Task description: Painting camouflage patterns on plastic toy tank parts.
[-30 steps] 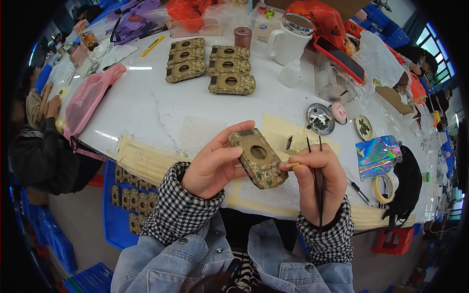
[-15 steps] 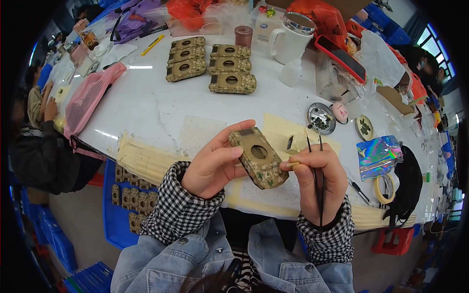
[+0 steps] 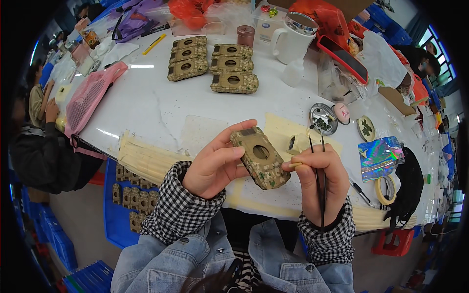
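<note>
My left hand point(image 3: 215, 166) holds a camouflage-patterned plastic housing point(image 3: 260, 157) with a round hole, tilted above the near edge of the white table point(image 3: 161, 107). My right hand point(image 3: 320, 183) grips black tweezers point(image 3: 318, 171), tips pointing up and away, and its thumb rests against the housing's right side. Both forearms wear black-and-white checked sleeves. A small beige part point(image 3: 296, 144) lies on the table just beyond the housing.
Several more camouflage housings point(image 3: 210, 63) lie in rows farther back, others fill a blue bin point(image 3: 128, 200) below the table edge. A round metal dish point(image 3: 322, 118), tape roll point(image 3: 386, 189), holographic sheet point(image 3: 376, 154), white jug point(image 3: 293, 36) and pink mesh bag point(image 3: 90, 97) surround. A person point(image 3: 39, 141) sits at left.
</note>
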Motion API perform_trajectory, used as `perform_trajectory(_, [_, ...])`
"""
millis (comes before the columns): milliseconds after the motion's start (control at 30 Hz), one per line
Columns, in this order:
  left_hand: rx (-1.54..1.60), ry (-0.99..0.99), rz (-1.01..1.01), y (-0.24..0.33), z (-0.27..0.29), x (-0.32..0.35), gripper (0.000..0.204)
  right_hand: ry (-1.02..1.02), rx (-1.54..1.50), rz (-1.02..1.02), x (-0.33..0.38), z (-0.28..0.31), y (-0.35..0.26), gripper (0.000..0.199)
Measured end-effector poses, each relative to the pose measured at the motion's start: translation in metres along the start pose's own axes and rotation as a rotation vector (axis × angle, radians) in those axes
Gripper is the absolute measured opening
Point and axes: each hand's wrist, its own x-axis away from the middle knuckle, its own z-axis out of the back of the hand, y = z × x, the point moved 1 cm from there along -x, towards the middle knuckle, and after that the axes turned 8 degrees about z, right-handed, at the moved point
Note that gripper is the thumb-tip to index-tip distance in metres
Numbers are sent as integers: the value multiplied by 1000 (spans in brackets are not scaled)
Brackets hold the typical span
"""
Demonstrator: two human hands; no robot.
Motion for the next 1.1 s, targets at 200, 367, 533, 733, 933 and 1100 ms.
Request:
perform_trajectory(200, [22, -5, 4, -1, 1, 0, 64, 17, -78, -58, 4, 0, 1, 9])
perform_trajectory(367, [46, 22, -2, -1, 1, 0, 62, 88, -70, -58, 4, 9, 0, 10])
perform_trajectory(533, [52, 13, -14, -2, 3, -2, 60, 163, 397, 44, 3, 32, 4, 8])
perform_trajectory(733, [78, 33, -37, -4, 6, -1, 59, 139, 792, 58, 6, 41, 21, 13])
perform_trajectory(933, [58, 40, -35, -4, 4, -4, 59, 110, 828, 91, 6, 42, 21, 13])
perform_trajectory(1100, [54, 41, -25, -3, 5, -3, 59, 268, 519, 90, 10, 39, 0, 12])
